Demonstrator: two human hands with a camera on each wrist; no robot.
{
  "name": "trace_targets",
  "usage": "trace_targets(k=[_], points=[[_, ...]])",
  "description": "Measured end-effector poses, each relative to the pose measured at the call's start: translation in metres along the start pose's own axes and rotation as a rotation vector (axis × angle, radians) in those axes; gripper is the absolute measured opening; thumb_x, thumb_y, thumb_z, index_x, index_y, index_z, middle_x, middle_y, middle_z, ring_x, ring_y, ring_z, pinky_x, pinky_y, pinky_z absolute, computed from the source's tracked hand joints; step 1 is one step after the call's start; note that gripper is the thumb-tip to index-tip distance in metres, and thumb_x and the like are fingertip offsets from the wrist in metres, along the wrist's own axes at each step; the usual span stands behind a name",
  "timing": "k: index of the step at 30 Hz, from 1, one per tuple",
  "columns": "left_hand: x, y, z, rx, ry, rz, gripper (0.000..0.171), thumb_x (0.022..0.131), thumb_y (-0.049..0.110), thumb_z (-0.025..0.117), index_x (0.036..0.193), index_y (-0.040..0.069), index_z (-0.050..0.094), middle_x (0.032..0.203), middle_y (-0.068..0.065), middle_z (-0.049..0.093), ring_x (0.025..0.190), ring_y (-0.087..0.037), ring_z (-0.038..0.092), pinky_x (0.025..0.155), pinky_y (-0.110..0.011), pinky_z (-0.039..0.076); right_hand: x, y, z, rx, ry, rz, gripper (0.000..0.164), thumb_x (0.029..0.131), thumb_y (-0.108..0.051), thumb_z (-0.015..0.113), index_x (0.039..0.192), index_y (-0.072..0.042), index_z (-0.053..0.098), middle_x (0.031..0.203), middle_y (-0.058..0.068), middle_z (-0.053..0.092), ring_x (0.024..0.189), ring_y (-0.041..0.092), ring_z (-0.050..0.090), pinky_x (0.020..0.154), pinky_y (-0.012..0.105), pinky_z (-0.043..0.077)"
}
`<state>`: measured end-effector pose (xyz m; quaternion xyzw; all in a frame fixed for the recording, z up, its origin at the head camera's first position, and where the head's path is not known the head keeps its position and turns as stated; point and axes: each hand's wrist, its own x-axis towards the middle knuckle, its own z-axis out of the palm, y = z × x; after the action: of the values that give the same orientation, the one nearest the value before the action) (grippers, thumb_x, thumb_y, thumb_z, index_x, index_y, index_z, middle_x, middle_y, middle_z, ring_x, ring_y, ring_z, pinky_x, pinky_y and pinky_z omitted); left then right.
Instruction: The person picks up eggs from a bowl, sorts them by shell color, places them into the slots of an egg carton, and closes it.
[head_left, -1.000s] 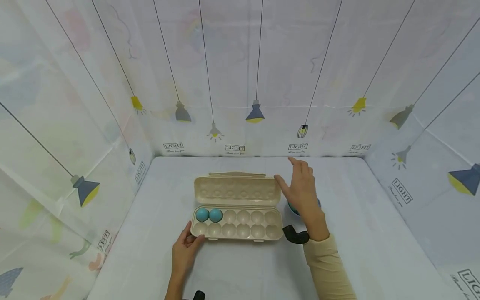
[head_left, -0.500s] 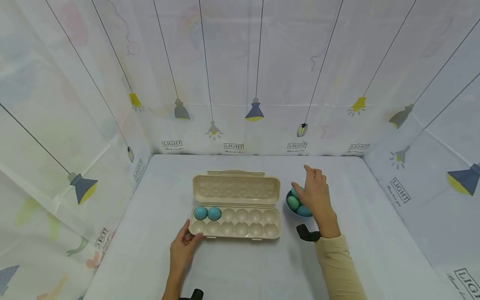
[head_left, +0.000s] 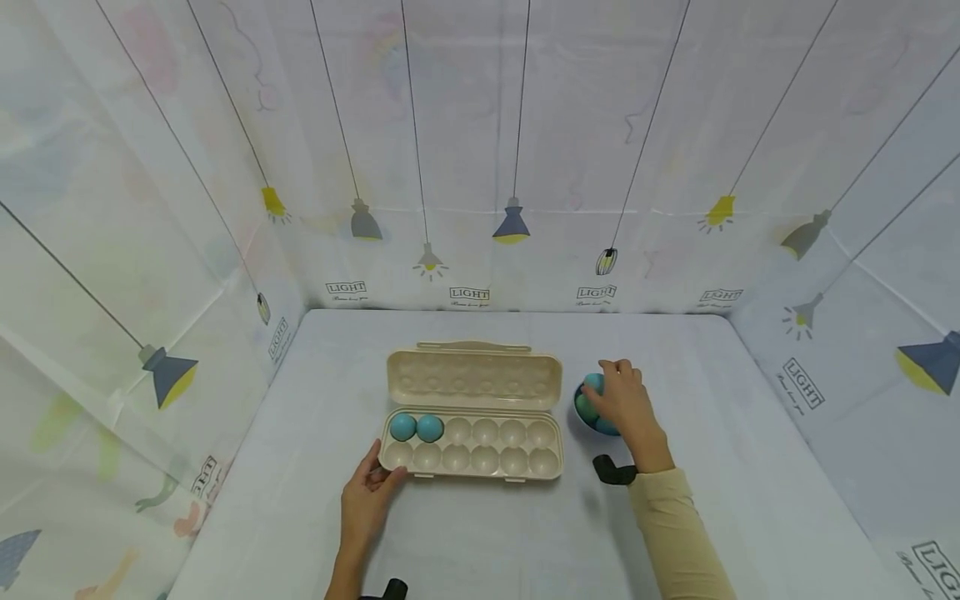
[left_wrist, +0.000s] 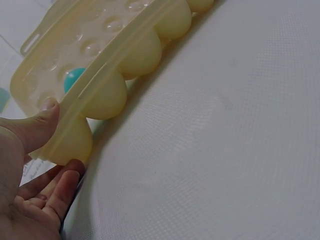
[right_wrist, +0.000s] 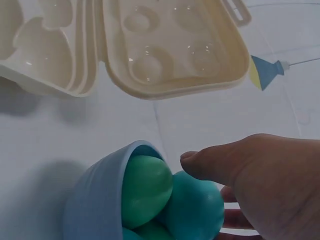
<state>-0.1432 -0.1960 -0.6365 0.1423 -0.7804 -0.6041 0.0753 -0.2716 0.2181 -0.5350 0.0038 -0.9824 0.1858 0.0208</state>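
Observation:
A cream plastic egg carton [head_left: 471,458] lies with its lid [head_left: 474,379] folded back. Two blue eggs [head_left: 416,427] sit side by side at the left end of its far row. My left hand [head_left: 367,504] holds the carton's near left corner, the thumb [left_wrist: 42,122] on the rim and the fingertips [left_wrist: 72,172] under the end cup. To the carton's right, my right hand [head_left: 628,407] reaches over a small blue bowl [right_wrist: 97,200] of eggs. Its thumb and fingers are round a blue egg [right_wrist: 195,207] at the bowl's mouth. Beside that egg lies a green egg [right_wrist: 145,190].
The white-covered table [head_left: 480,542] is bounded behind and at both sides by hanging sheets [head_left: 465,150] printed with lamps. A dark wrist mount [head_left: 613,471] sticks out from the right wrist, between the bowl and the sleeve.
My right hand has moved right from beside the carton lid to the bowl, then come down with its fingers closing round a blue egg. The left hand stays on the carton's corner.

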Motion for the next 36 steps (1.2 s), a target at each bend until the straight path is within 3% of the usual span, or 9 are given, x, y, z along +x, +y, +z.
trace_targets(k=[6,18,29,36], points=[[0.0002,-0.0002,0.0003,-0.002,0.0,0.004,0.078,0.084,0.032,0.082,0.151,0.016,0.045,0.129,-0.013,0.066,0.09,0.002,0.066,0.078,-0.012,0.053,-0.0003,0.0028,0.005,-0.001,0.01,-0.026,0.056,0.096,-0.027,0.063,0.136,0.01,0.051,0.132,0.035,0.048,0.117,0.052,0.047,0.093,0.062,0.047],[0.0011,-0.0013,0.0003,0.029,-0.005,-0.013,0.08,0.084,0.038,0.081,0.152,0.017,0.044,0.131,-0.014,0.066,0.094,-0.002,0.067,0.079,-0.011,0.052,0.0022,0.0057,0.008,-0.017,0.017,-0.025,0.051,0.097,-0.024,0.062,0.134,0.009,0.052,0.131,0.035,0.053,0.117,0.05,0.049,0.096,0.061,0.047],[-0.0003,0.0067,0.0011,-0.014,-0.021,0.021,0.081,0.084,0.038,0.081,0.152,0.014,0.044,0.133,-0.017,0.064,0.105,-0.021,0.069,0.08,-0.01,0.052,0.0027,0.0088,0.0042,-0.041,0.016,-0.023,0.052,0.098,-0.028,0.061,0.136,0.007,0.052,0.13,0.035,0.054,0.114,0.052,0.053,0.091,0.065,0.047],[-0.0018,0.0037,-0.0005,-0.01,-0.013,0.031,0.08,0.084,0.036,0.082,0.151,0.013,0.045,0.132,-0.016,0.065,0.101,-0.014,0.069,0.079,-0.012,0.053,0.0019,0.0079,0.0052,-0.024,0.02,-0.046,0.052,0.098,-0.027,0.062,0.135,0.008,0.052,0.129,0.034,0.055,0.114,0.052,0.054,0.09,0.064,0.047]])
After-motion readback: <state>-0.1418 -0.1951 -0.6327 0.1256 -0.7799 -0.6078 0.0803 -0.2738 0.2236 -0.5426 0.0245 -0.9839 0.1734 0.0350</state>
